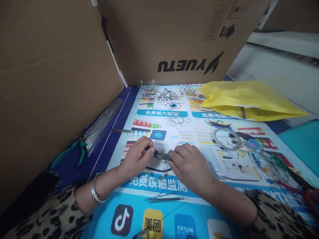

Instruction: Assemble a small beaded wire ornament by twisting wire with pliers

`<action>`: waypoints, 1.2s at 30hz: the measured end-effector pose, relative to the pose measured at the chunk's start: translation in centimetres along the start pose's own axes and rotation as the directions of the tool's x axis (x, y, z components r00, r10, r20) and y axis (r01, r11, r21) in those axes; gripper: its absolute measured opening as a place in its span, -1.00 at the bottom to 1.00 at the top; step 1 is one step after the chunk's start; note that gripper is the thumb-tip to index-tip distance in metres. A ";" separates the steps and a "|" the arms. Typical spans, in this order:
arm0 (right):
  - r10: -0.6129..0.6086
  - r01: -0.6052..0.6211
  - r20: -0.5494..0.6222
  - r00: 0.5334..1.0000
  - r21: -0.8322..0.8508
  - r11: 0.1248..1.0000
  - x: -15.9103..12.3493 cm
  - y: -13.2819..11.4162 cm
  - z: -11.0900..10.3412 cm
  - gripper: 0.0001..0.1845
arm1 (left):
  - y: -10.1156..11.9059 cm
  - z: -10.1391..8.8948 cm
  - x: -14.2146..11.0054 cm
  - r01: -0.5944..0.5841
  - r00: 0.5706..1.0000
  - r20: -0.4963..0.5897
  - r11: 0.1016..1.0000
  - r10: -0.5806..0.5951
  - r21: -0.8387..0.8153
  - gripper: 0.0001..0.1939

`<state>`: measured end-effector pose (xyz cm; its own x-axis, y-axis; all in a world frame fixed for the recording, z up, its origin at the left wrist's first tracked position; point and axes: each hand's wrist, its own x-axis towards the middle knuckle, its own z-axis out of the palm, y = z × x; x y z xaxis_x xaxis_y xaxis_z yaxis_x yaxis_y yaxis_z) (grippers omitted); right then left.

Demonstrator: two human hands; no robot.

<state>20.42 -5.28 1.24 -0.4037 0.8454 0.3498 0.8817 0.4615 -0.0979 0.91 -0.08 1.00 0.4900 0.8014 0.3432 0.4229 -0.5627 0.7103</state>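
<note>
My left hand (139,153) and my right hand (188,163) meet near the middle of the printed sheet, both with fingers closed. Between them stretches a small, dark, shiny bundle of thin strands or wire (161,156); its exact kind is too small to make out. The left fingers pinch its left end, while the right thumb and fingers grip the other end. Just below lie small pearl-like beads (162,176) and thin wires. Nearer to me are several thin dark strips (166,199). Beyond the hands sits a flower-shaped wire piece (177,120).
Cardboard panels (159,39) stand at the back and left. To the left are teal-handled pliers (81,152) and a bundle of straight wires (103,122). A yellow bag (249,96), a clear tape roll (227,139), tangled wires (271,162) and a red-handled tool (311,199) lie right.
</note>
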 end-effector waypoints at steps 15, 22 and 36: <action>-0.134 0.140 0.050 0.990 -0.155 0.978 0.1 1.0 -0.3 -0.91 | 0.0 -0.9 0.2 -0.101 0.983 0.142 0.989 0.117 -0.109 -0.82; -0.220 0.220 0.025 0.975 -0.227 0.949 0.2 1.3 -0.7 -0.88 | -0.2 -1.4 0.5 -0.146 0.959 0.230 0.984 0.166 -0.103 -0.81; -0.312 0.307 0.021 0.950 -0.249 0.919 1.1 1.6 -1.9 -0.87 | -1.3 -1.8 0.5 -0.202 0.930 0.284 0.970 0.232 -0.132 -0.86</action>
<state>21.86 -4.16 3.25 -0.6634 0.6649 0.3432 0.7469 0.6166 0.2491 -0.76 1.42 1.38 0.7707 0.5569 0.3096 0.2108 -0.6814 0.7009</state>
